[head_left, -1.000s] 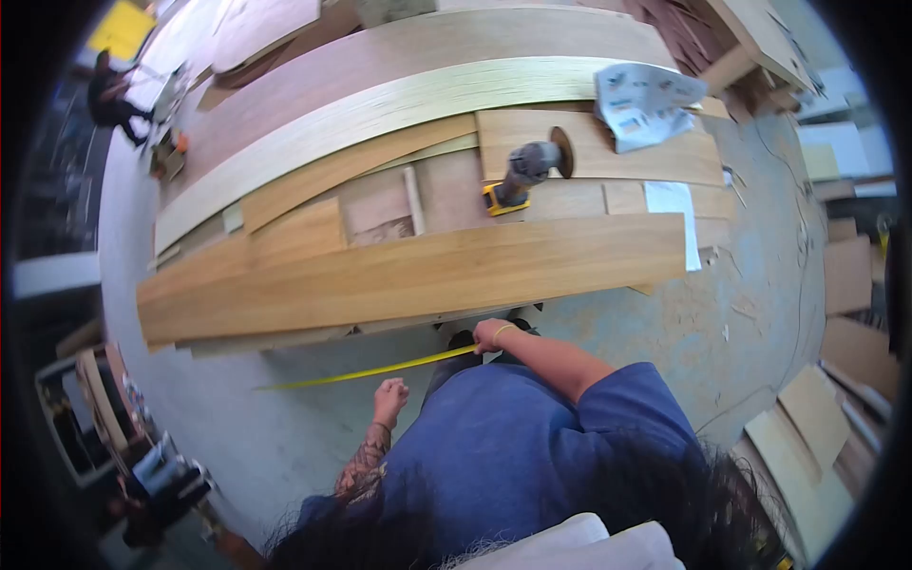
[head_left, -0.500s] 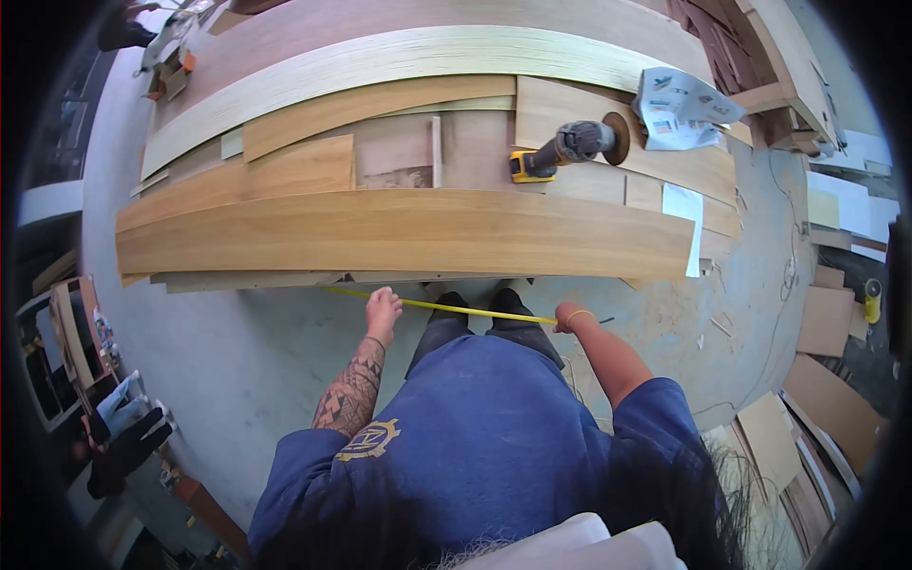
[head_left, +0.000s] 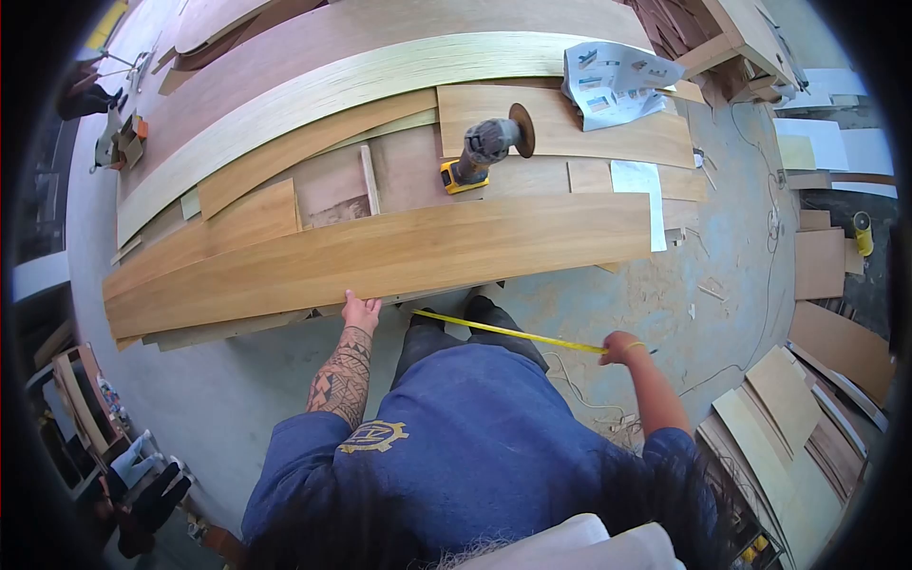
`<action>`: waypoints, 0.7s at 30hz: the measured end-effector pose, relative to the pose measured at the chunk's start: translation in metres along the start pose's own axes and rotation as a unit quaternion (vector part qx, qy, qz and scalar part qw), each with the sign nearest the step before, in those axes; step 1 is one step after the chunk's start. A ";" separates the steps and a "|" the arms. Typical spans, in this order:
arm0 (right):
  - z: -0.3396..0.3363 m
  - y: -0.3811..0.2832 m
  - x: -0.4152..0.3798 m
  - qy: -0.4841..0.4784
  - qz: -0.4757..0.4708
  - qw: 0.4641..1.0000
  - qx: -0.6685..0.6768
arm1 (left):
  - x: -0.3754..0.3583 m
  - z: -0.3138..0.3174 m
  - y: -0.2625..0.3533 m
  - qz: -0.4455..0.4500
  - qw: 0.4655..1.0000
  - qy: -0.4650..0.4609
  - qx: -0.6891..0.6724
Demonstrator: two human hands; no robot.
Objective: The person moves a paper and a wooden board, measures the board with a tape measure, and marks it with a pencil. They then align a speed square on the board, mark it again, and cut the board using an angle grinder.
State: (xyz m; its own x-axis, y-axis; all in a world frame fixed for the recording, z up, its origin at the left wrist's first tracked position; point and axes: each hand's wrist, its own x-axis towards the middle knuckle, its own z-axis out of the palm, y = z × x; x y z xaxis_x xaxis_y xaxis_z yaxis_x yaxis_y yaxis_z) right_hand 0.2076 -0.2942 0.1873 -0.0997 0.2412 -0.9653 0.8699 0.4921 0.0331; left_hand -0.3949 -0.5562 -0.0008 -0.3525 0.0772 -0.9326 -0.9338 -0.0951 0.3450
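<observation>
My left hand (head_left: 361, 312) is at the front edge of a long wood-grained plank (head_left: 380, 255), its fingers closed on that edge. The plank lies across the front of a stack of boards. Off to the right, my right hand (head_left: 622, 349) is closed around a tape measure whose body is mostly hidden in the fist. Its yellow blade (head_left: 513, 332) runs out leftward across my legs, its far end near the plank's underside. On the boards behind the plank stands a yellow and grey cordless power tool (head_left: 478, 155) with a brown disc.
A crumpled printed sheet (head_left: 613, 84) and a white paper (head_left: 638, 185) lie on the boards. A wooden frame (head_left: 727, 43) stands at back right. Wood scraps and a cord (head_left: 760, 328) lie on the floor. Boards (head_left: 779, 418) are stacked at lower right. Another person's legs show at left.
My left hand has left the tape blade and moved to the plank's edge. My right hand has moved right and nearer to me with the tape measure. The view has turned.
</observation>
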 end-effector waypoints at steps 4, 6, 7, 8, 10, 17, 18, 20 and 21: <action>0.011 0.089 -0.006 -0.014 0.100 0.994 -0.034 | -0.014 -0.003 -0.002 0.043 0.999 -0.029 -0.004; 0.029 0.137 -0.003 -0.057 0.168 0.984 -0.014 | -0.014 -0.004 -0.001 0.068 0.997 -0.020 -0.027; 0.043 0.160 -0.002 -0.079 0.203 0.976 0.009 | -0.013 -0.005 -0.001 0.069 0.997 -0.023 -0.025; 0.055 0.177 -0.008 -0.108 0.236 0.965 0.035 | -0.008 -0.008 0.000 0.083 0.996 -0.023 -0.025; 0.098 0.218 -0.017 -0.169 0.291 0.939 0.072 | -0.010 -0.005 0.001 0.099 0.994 -0.024 -0.026; 0.245 0.273 -0.094 -0.160 0.286 0.861 0.389 | -0.038 0.021 0.004 0.145 0.988 0.026 -0.054; 0.266 0.287 -0.092 -0.037 0.290 0.766 0.573 | -0.036 0.020 0.007 0.149 0.987 0.028 -0.054; 0.240 0.269 -0.103 0.058 0.220 0.632 0.740 | -0.021 0.012 0.010 0.157 0.987 0.004 -0.041; 0.215 0.250 -0.111 0.146 0.137 0.459 0.866 | -0.016 0.004 0.009 0.166 0.986 -0.021 -0.025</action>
State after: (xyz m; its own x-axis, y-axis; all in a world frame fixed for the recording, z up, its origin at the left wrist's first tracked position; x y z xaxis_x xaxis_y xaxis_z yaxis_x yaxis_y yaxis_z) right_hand 0.5401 -0.3779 0.2471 0.2867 0.3220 -0.9023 -0.0759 -0.9312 -0.3565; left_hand -0.3978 -0.5543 0.0175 -0.6410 0.0749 -0.7639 -0.7629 -0.1716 0.6234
